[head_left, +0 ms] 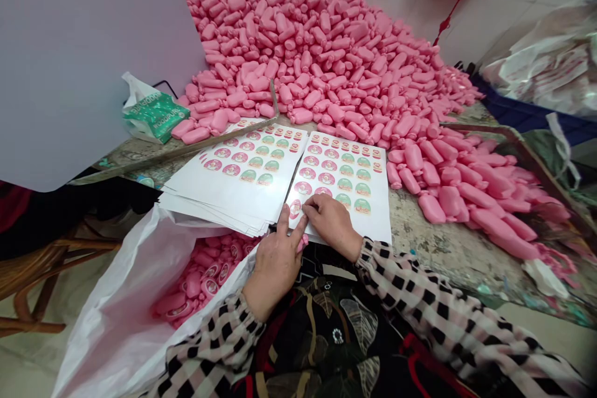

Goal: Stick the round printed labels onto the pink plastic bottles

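A sheet of round stickers (346, 185) in pink and green lies on the table, with a stack of similar sheets (219, 189) to its left. My right hand (332, 224) is at the sheet's lower left, thumb and index finger pinched at the edge of a pink sticker (295, 208). This sticker sits tilted compared with the others. Beside it, my left hand (278, 261) reaches two fingers to the sheet's near edge. A small pink plastic piece (303, 242) shows under those fingers, mostly hidden by the hand.
Pink hollow plastic pieces (298, 43) are heaped across the back and right of the table. An open white sack (112, 305) at lower left holds stickered pink pieces (205, 273). A metal strip (186, 150) crosses the left side near a green tissue pack (158, 115).
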{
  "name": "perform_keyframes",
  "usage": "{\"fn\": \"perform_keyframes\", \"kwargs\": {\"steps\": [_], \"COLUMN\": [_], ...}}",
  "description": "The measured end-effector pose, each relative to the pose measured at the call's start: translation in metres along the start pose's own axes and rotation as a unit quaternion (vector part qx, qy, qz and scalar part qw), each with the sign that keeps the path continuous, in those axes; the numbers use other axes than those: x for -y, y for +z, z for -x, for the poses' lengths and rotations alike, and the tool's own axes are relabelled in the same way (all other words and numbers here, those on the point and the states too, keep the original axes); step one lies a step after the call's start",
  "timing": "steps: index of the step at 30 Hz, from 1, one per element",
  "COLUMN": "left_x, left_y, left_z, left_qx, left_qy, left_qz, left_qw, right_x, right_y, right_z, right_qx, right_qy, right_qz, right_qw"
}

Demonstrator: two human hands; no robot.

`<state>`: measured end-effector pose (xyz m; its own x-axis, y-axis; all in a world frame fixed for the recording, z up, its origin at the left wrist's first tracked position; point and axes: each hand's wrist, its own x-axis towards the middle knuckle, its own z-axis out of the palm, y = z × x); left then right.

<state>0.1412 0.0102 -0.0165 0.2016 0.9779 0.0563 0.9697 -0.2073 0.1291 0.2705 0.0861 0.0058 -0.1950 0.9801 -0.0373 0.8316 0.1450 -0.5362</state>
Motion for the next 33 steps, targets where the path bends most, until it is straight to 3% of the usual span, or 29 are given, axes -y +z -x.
{"fn": "perform_keyframes", "kwargs": {"steps": [8, 28, 33], "left_x": [-0.001, -0.002, -0.002], "left_y": [-0.001, -0.003, -0.004], "left_z": [0.001, 0.001, 0.002], "left_qx": [0.011, 0.025, 0.020], "left_qy": [-0.010, -0.019, -0.012], "left_qz": [0.007, 0.007, 0.008], "left_qw": [1.000, 0.999, 1.000], "right_x": [0.007, 0.018, 0.019], "right_y": [-0.005, -0.024, -0.041], "right_z": [-0.010, -0.029, -0.032], "right_qx": [-0.003, 0.038, 0.031], "right_qy": [0.049, 0.028, 0.017], "right_qz": [-0.014, -0.013, -0.038], "right_qw": [0.999, 0.999, 0.999]}}
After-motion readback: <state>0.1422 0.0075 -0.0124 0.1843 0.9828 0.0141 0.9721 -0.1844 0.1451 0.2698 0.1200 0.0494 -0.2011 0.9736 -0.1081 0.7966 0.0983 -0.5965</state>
